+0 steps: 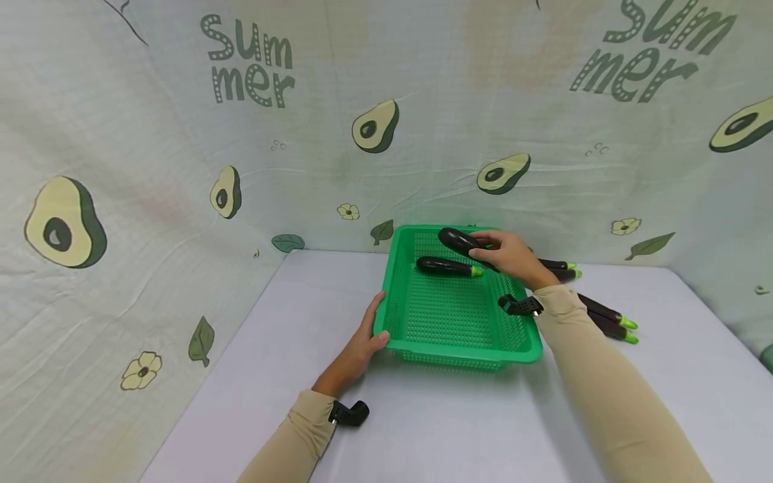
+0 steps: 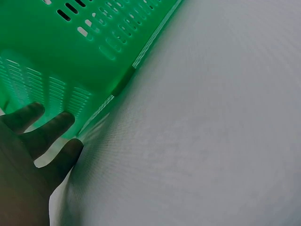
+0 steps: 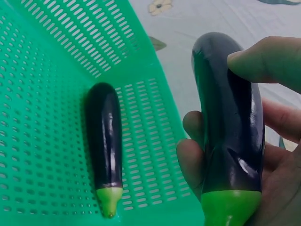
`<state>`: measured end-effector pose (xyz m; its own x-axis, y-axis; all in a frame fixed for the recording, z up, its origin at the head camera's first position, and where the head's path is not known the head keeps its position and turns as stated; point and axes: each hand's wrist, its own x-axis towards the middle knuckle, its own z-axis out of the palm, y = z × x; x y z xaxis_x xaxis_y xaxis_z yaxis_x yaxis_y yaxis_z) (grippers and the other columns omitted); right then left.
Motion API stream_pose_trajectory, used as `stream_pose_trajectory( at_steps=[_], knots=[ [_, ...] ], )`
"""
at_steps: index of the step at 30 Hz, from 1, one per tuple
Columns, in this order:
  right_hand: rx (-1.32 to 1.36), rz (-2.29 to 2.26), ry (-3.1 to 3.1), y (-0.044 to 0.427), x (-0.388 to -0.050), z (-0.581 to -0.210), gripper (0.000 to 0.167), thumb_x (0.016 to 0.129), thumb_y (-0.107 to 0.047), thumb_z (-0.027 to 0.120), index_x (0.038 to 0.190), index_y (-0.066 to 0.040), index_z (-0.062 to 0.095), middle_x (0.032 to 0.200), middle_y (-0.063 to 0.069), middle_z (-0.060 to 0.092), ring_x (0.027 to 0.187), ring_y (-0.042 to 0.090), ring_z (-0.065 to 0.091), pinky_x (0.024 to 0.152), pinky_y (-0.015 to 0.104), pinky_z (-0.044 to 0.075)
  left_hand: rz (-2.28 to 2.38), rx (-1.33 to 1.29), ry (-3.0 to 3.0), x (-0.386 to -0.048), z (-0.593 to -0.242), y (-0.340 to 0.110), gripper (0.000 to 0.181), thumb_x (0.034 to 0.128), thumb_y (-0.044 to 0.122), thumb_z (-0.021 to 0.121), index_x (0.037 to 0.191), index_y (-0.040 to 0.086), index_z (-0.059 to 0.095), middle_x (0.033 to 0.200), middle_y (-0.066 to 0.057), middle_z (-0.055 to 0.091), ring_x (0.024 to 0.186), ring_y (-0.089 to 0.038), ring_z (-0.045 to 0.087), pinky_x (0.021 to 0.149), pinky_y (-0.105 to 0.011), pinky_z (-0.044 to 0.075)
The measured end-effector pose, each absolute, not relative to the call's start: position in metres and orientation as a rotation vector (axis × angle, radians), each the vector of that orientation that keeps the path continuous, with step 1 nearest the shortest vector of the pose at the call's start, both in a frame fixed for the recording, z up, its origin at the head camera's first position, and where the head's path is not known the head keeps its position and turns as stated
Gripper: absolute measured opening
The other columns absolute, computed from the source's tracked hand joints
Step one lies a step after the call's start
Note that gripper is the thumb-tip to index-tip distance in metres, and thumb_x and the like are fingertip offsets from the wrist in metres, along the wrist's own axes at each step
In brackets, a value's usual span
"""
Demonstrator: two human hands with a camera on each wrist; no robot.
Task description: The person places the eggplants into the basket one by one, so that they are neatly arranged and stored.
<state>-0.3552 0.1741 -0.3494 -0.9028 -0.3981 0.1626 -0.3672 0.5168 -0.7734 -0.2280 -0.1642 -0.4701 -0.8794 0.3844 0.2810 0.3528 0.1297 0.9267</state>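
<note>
A green perforated basket (image 1: 449,315) stands on the white table, with one dark eggplant (image 1: 443,266) lying inside near its back. My right hand (image 1: 510,258) grips another eggplant (image 1: 457,240) above the basket's back right part. In the right wrist view, thumb and fingers wrap that held eggplant (image 3: 228,122), green stem end toward the camera, while the other eggplant (image 3: 104,136) lies in the basket. My left hand (image 1: 361,345) rests against the basket's left side near the front corner; the left wrist view shows its fingers spread, touching the basket wall (image 2: 70,61).
Several more eggplants (image 1: 606,318) lie on the table (image 1: 459,429) to the right of the basket, some partly hidden by my right arm. A printed cloth (image 1: 423,87) with avocados and lettering hangs behind the table.
</note>
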Motion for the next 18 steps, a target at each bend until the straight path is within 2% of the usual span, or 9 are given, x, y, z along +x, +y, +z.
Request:
stream_pose_trajectory(
  at_steps=[6,12,18],
  knots=[
    [-0.732,-1.334,2.691,0.165,-0.36,-0.351,0.058,0.099,-0.034,0.065,0.148,-0.007,0.049,0.14,0.022,0.052,0.117,0.037,0.059,0.087,0.049,0.05,1.911,0.788,2.34,-0.23,-0.472,-0.164,0.087,0.0967,0.057,0.052,0.162,0.028,0.003,0.166,-0.011,0.001,0.149,-0.03,0.006,0.114,-0.061,0.008],
    [-0.748,-1.323,2.68,0.159,-0.361,-0.35,0.057,0.098,-0.034,0.066,0.147,-0.009,0.051,0.143,0.02,0.05,0.124,0.039,0.053,0.092,0.054,0.048,1.895,0.813,2.362,-0.23,-0.471,-0.165,0.088,0.0964,0.062,0.05,0.162,0.028,0.003,0.166,-0.01,0.0,0.149,-0.029,0.004,0.114,-0.062,0.007],
    [-0.776,-1.311,2.657,0.153,-0.366,-0.356,0.056,0.099,-0.03,0.066,0.147,-0.007,0.05,0.146,0.019,0.048,0.13,0.038,0.048,0.096,0.055,0.045,1.892,0.796,2.372,-0.229,-0.47,-0.165,0.089,0.0958,0.062,0.05,0.162,0.027,0.002,0.166,-0.011,-0.001,0.15,-0.031,0.003,0.114,-0.062,0.006]
  ],
)
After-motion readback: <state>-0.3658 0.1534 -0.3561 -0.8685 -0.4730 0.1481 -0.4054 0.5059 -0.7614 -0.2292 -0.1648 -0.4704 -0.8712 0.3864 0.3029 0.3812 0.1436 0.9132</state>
